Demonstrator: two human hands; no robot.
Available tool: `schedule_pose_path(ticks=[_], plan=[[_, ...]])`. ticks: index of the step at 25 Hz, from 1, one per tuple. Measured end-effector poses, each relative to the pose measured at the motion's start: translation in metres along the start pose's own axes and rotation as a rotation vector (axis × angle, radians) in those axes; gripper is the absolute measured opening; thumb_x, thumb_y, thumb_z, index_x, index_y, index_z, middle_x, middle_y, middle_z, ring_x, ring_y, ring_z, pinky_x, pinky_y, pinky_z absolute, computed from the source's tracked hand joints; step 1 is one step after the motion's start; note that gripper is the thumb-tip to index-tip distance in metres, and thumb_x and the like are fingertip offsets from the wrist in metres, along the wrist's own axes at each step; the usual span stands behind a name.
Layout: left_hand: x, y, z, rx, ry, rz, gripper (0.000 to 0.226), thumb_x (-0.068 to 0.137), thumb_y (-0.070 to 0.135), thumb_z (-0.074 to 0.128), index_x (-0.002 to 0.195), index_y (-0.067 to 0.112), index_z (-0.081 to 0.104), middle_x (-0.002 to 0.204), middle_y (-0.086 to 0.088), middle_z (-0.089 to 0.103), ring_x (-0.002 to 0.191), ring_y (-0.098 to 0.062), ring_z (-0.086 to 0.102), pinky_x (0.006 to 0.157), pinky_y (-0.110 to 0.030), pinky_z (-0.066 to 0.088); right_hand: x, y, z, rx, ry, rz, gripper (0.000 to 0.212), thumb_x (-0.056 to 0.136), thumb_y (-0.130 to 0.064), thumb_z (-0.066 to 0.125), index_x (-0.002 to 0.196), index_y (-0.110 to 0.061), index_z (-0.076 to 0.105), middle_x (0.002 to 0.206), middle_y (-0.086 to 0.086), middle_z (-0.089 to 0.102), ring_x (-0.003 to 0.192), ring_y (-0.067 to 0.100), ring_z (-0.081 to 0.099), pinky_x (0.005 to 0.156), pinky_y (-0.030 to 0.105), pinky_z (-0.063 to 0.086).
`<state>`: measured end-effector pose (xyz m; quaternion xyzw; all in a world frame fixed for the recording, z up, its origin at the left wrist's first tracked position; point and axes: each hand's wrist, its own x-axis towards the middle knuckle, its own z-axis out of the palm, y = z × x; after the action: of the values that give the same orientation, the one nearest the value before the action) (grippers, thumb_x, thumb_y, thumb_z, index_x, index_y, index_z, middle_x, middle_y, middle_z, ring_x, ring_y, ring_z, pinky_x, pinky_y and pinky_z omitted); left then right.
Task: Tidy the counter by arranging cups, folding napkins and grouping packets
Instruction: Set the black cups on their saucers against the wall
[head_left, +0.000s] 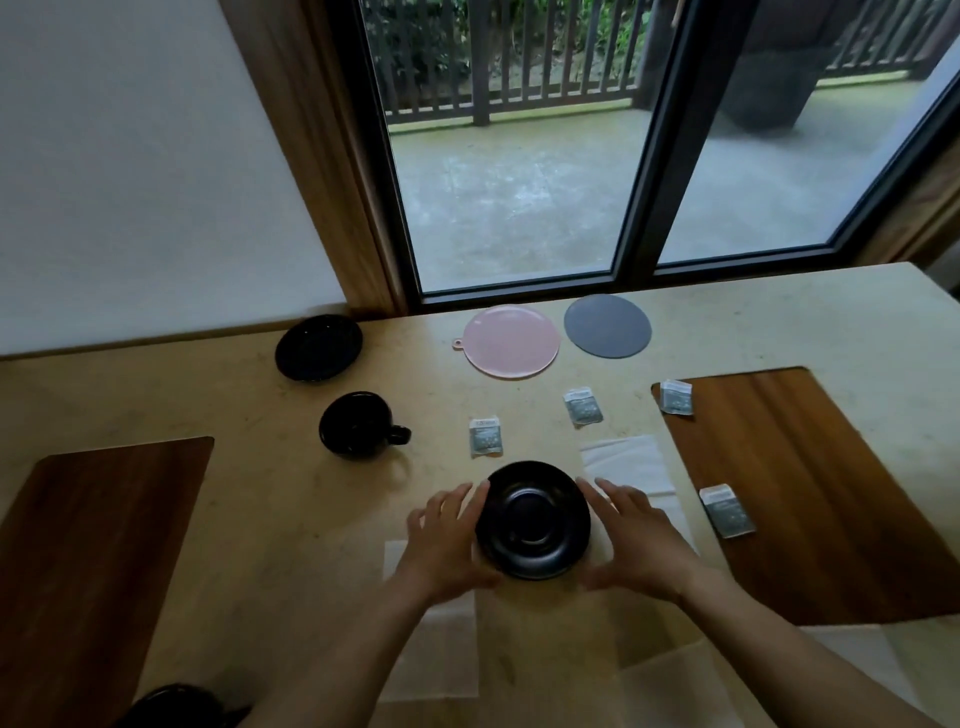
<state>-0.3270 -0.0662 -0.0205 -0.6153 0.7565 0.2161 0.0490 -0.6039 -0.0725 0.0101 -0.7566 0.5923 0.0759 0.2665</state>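
A black saucer (532, 519) sits at the counter's near middle, between my two hands. My left hand (447, 535) lies along its left rim with straight fingers touching the edge. My right hand (628, 540) flanks the right rim, fingers spread and straight. A black cup (358, 423) stands to the far left, its handle pointing right. A second black saucer (318, 347) lies behind it. Several grey packets are scattered: one (485, 436) by the cup, one (583, 406) in the middle, two (676, 397) (726, 511) on the right placemat. A white napkin (628, 465) lies unfolded under my right hand.
A pink round mat (511, 340) and a grey round mat (608, 326) lie by the window. Wooden placemats sit at left (88, 561) and right (810, 493). More white napkins (431, 623) (675, 686) lie near the front edge. A dark object (176, 706) shows at bottom left.
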Motion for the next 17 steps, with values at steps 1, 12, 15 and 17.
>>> schedule_pose_path(ticks=[1,12,15,17], plan=[[0.002,0.005,0.004,0.022,-0.001,-0.006,0.118,0.061,0.081,0.055,0.150,0.036,-0.008,0.158,0.003,0.009,0.142,-0.023,0.011,0.109,-0.048,0.015,0.000,0.003,0.003,-0.022,-0.023,-0.014,0.126,0.059,-0.069,0.073,0.149,-0.041,-0.010,0.162,-0.006,0.003,0.146,0.025,0.006,0.115,0.045,0.022],[0.007,0.025,0.017,0.051,0.042,-0.027,0.115,0.061,0.076,0.055,0.145,0.046,-0.018,0.156,-0.007,0.012,0.139,-0.028,0.019,0.106,-0.049,0.021,0.024,-0.005,0.027,-0.101,0.048,-0.084,0.126,0.062,-0.070,0.069,0.150,-0.031,-0.013,0.156,0.001,0.013,0.136,0.032,0.020,0.104,0.046,0.035],[0.008,0.025,0.015,0.060,0.061,-0.021,0.113,0.061,0.080,0.051,0.147,0.045,-0.013,0.155,-0.006,0.016,0.138,-0.027,0.022,0.106,-0.047,0.022,0.029,-0.006,0.028,-0.094,0.061,-0.086,0.127,0.060,-0.071,0.070,0.151,-0.030,-0.009,0.155,0.001,0.016,0.135,0.030,0.021,0.105,0.045,0.034],[0.008,0.025,0.014,0.050,0.070,-0.013,0.112,0.061,0.081,0.050,0.147,0.045,-0.013,0.153,-0.005,0.019,0.136,-0.026,0.023,0.106,-0.046,0.022,0.031,-0.006,0.028,-0.105,0.076,-0.090,0.126,0.060,-0.073,0.069,0.151,-0.029,-0.006,0.155,0.001,0.018,0.135,0.029,0.022,0.104,0.043,0.033]])
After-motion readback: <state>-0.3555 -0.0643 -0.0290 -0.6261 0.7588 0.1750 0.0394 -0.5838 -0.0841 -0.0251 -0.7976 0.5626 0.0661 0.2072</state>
